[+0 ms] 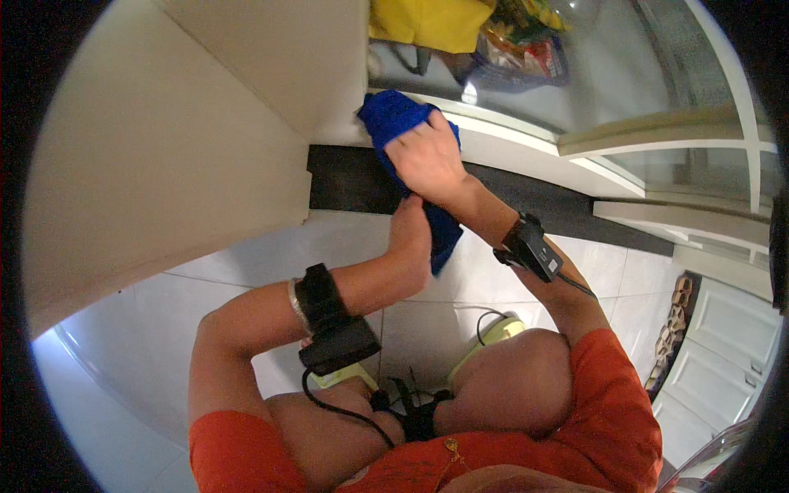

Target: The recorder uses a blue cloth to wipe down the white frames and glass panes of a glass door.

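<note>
Spread under my right hand is a blue cloth, which I hold against the white lower rail of a glass-paned frame. The cloth's lower end hangs down past a dark threshold strip. Just below, my left hand is bent at the wrist beside the hanging cloth. Its fingers are mostly hidden, so whether it grips the cloth is unclear.
A cream panel rises at the left. Behind the glass are a yellow item and a blue basket with packets. White floor tiles lie below. Shoes line white cabinets at right. Cables run from both wrist devices.
</note>
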The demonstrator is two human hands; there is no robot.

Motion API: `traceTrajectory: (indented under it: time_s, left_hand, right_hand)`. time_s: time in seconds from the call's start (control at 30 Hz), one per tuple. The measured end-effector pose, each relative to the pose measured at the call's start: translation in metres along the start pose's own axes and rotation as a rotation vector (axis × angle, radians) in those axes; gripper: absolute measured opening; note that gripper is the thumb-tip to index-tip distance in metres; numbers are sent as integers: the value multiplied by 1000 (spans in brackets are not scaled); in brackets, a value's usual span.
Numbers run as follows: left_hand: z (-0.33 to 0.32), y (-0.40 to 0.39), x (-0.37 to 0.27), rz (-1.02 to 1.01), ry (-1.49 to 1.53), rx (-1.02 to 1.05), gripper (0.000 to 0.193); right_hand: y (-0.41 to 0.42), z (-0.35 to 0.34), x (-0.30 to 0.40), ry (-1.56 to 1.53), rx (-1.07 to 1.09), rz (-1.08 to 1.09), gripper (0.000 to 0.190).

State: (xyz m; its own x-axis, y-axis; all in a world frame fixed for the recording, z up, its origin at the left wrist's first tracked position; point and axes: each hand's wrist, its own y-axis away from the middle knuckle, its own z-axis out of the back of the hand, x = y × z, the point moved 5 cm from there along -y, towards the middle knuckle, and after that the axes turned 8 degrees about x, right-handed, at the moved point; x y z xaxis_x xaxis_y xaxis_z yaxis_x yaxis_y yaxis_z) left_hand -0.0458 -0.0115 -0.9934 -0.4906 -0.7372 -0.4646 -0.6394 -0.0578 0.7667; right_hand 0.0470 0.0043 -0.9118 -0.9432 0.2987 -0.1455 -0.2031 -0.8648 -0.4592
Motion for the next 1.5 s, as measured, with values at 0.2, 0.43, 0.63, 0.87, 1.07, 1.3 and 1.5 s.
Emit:
traceTrajectory:
  time_s: [0.2, 0.43, 0.63, 0.87, 1.07, 1.3, 1.5]
  left_hand:
    - [-8, 9, -18, 12, 136, 146, 28]
    - [-57, 4, 20, 176, -14, 348, 30]
    - [-103, 4, 50, 282, -13, 519, 31]
    - [-127, 7, 74, 347, -152, 602, 32]
    - [-76, -6, 58, 310, -145, 478, 26]
    - [-59, -2, 38, 192, -110, 380, 33]
    - [-91, 2, 71, 352, -203, 588, 33]
  right_hand:
    - [-10, 9, 2, 25, 242, -81, 7]
    - [62, 31, -40, 99, 259, -232, 7]
    - [131, 62, -78, 263, 452, -467, 8]
    - [168, 79, -88, 389, 318, -637, 7]
    - [116, 43, -51, 65, 330, -479, 6]
    - [91, 33, -39, -44, 237, -333, 23]
    - [161, 62, -71, 182, 383, -682, 20]
